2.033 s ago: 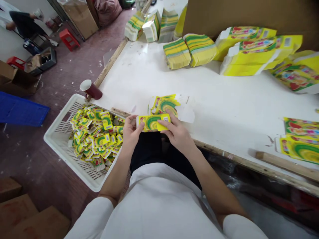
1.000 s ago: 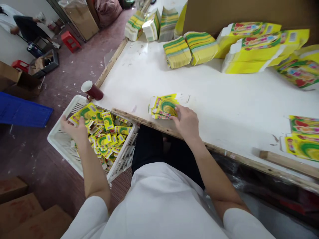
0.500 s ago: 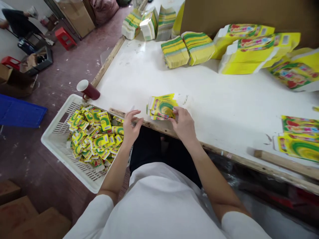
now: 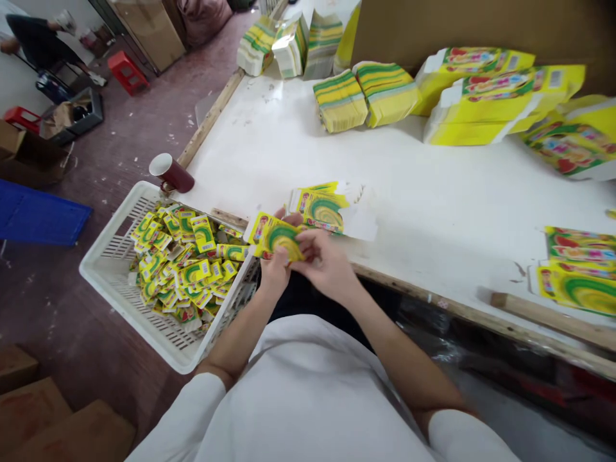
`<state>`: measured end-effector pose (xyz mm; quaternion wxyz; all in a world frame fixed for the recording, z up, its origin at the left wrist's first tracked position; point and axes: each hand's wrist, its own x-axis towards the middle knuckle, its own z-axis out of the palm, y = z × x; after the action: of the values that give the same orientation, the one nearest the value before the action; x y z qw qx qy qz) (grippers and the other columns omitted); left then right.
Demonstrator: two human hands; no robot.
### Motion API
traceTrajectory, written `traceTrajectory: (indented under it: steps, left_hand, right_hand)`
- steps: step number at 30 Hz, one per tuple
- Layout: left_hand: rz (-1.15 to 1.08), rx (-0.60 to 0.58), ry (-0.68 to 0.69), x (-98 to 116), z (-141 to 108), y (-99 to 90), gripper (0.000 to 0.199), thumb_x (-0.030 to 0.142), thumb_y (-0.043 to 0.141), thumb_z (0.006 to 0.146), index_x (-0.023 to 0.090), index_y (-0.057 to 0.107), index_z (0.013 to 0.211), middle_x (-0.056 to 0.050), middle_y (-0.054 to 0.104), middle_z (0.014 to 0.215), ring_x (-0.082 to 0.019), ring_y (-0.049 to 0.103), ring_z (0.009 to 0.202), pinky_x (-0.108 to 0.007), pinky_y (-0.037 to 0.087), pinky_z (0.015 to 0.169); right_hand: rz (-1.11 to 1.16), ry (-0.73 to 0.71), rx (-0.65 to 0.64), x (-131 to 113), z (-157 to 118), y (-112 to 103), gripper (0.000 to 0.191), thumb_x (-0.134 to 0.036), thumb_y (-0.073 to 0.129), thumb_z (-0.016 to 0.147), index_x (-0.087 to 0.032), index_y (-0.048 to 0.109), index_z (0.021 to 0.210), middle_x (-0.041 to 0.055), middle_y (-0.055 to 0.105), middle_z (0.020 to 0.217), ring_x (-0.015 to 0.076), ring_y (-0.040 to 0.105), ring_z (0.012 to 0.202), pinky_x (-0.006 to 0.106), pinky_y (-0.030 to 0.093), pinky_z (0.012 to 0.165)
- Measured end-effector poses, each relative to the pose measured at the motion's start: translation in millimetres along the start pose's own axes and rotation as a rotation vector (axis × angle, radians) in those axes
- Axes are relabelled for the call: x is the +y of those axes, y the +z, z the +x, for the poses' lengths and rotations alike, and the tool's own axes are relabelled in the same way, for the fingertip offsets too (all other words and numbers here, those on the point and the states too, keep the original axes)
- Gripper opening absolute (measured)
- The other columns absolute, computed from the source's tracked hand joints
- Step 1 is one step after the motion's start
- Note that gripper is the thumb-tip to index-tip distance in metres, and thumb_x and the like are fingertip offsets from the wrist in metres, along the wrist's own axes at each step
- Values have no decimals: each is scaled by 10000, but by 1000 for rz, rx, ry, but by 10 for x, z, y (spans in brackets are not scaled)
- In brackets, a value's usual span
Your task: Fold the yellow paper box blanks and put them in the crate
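Observation:
A small yellow and green printed carton [image 4: 270, 236] is held in front of my body, over the table's front edge. My left hand [image 4: 276, 273] grips it from below, thumb on its printed face. The fingers of my right hand [image 4: 323, 262] close on the carton's right end. Just behind, a small pile of flat printed cartons [image 4: 321, 208] lies on the white table [image 4: 433, 212]. To my left, a white plastic basket [image 4: 113, 247] holds many small yellow folded cartons [image 4: 192, 276].
A dark red mug [image 4: 176, 174] lies tilted at the table's left corner. Bundled carton stacks [image 4: 339, 102] and larger yellow cartons [image 4: 486, 106] line the back. More flat cartons [image 4: 580, 276] lie at right beside a wooden strip [image 4: 543, 314]. A person's legs [image 4: 52, 48] show far left.
My right hand has drawn a carton off the pile toward me. My left hand has moved right and closed on it, so both hands now hold it.

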<state>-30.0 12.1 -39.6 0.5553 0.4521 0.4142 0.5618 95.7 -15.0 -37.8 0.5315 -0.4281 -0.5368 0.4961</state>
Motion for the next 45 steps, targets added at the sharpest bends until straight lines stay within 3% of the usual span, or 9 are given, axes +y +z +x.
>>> traceTrajectory:
  steps: [6, 11, 17, 22, 27, 29, 32, 38, 45]
  left_hand:
    - [-275, 179, 0, 240, 41, 137, 544, 770, 643, 698, 249, 611, 849, 24, 490, 664, -112, 519, 588, -255, 505, 601]
    - [-236, 102, -57, 211, -6, 63, 696, 867, 552, 667, 233, 666, 931, -43, 663, 908, -186, 659, 872, -300, 558, 766]
    - [-173, 267, 16, 24, 27, -104, 310, 482, 832, 695, 209, 701, 765, 26, 706, 769, -112, 672, 730, -232, 543, 754]
    - [195, -42, 168, 306, 172, -470, 667, 722, 651, 742, 234, 665, 1197, -101, 681, 1248, -280, 619, 1204, -403, 472, 1039]
    - [773, -431, 191, 602, 168, -531, 1013, 576, 878, 538, 240, 480, 1407, -142, 559, 1410, -365, 510, 1322, -485, 394, 1108]
    - [883, -463, 106, 552, 114, -457, 797, 462, 840, 660, 247, 515, 1355, -106, 652, 1261, -318, 629, 1155, -431, 488, 994]
    - [943, -384, 102, 421, 20, -349, 688, 379, 785, 734, 248, 488, 1341, -68, 680, 1129, -264, 670, 1003, -362, 531, 870]
    - [860, -480, 366, 329, -108, -230, 782, 187, 742, 735, 260, 357, 1412, -121, 555, 1341, -282, 582, 1221, -383, 493, 984]
    - [877, -459, 348, 333, -105, -301, 611, 152, 725, 681, 247, 473, 1230, -73, 606, 1124, -231, 653, 968, -340, 519, 828]
  right_hand:
    - [147, 16, -155, -67, -122, 232, 520, -409, 827, 726, -244, 537, 1125, 5, 600, 933, 154, 585, 815, 305, 510, 742]
    - [186, 86, 43, -10, -15, 141, 419, -462, 806, 735, -247, 598, 1027, 9, 682, 911, 182, 649, 843, 345, 531, 788]
    - [154, 51, 121, 17, 29, 54, 266, -442, 790, 755, -231, 632, 789, -17, 695, 757, 151, 642, 664, 314, 548, 642]
    - [-465, -305, 272, -21, 58, -190, 47, -261, 699, 868, -264, 723, 827, -1, 713, 805, 174, 646, 808, 366, 518, 806]
    - [-780, -504, 53, -111, 47, -247, 224, -210, 592, 939, -382, 731, 911, -43, 731, 905, 186, 630, 1023, 486, 305, 1158]
    - [-724, -455, 58, -121, 30, -197, 202, -328, 628, 920, -414, 691, 1092, -22, 693, 1178, 251, 534, 1266, 545, 229, 1208]
    - [-466, -234, 228, -90, 12, -112, 640, -546, 661, 849, -325, 472, 1419, 71, 460, 1510, 346, 322, 1459, 602, 285, 1183]
    - [351, 260, -103, -22, 30, 16, 555, -607, 595, 870, -295, 545, 1327, 72, 656, 1306, 264, 635, 1193, 463, 551, 1008]
    - [297, 148, -113, 85, -9, -51, 820, -700, 657, 770, -274, 462, 1443, 121, 571, 1430, 290, 561, 1308, 465, 497, 1068]
